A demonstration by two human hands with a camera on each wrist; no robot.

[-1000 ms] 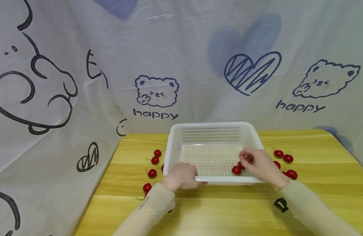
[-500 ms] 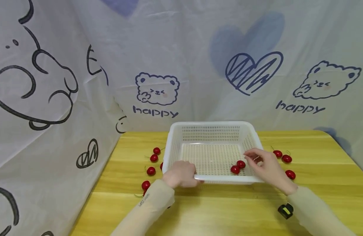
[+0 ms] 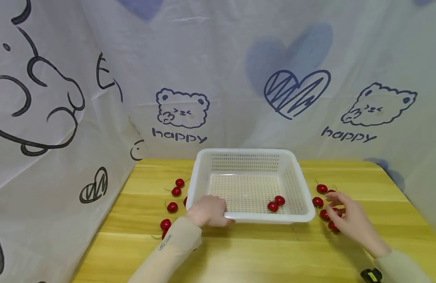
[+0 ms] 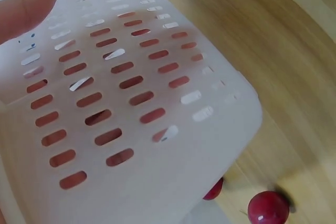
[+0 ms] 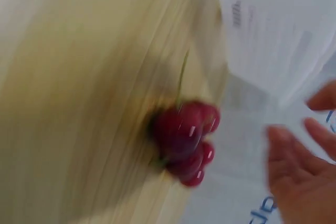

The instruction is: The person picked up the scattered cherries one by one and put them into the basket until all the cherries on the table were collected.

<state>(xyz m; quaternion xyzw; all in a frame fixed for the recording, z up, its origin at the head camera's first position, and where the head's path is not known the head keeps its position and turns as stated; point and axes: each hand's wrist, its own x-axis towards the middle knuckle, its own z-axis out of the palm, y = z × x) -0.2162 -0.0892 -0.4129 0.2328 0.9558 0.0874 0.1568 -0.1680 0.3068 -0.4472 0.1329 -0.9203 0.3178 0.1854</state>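
Observation:
A white plastic basket (image 3: 267, 217) with slotted walls stands on the table. My left hand (image 3: 208, 211) grips its front rim near the left corner; the left wrist view has a fingertip (image 4: 37, 6) over the slotted wall (image 4: 31, 171). Two red cherries (image 3: 273, 206) lie inside, toward the basket's front right. Right of the basket, my right hand (image 3: 354, 220) hovers at a group of cherries (image 3: 318, 202), partly covering them. In the right wrist view its fingers (image 5: 281, 148) are parted and hold nothing, apart from the bunched cherries (image 5: 178, 132), one with a green stem.
More cherries (image 3: 172, 207) lie on the wooden table (image 3: 253, 255) left of the basket, some partly hidden by the left sleeve (image 3: 168, 251). A printed white cloth (image 3: 235, 118) hangs behind the table and along its left side.
My right hand has moved from over the basket out to the cherries on the right, leaving two cherries inside. The left hand keeps its grip on the rim. The head view has shifted slightly.

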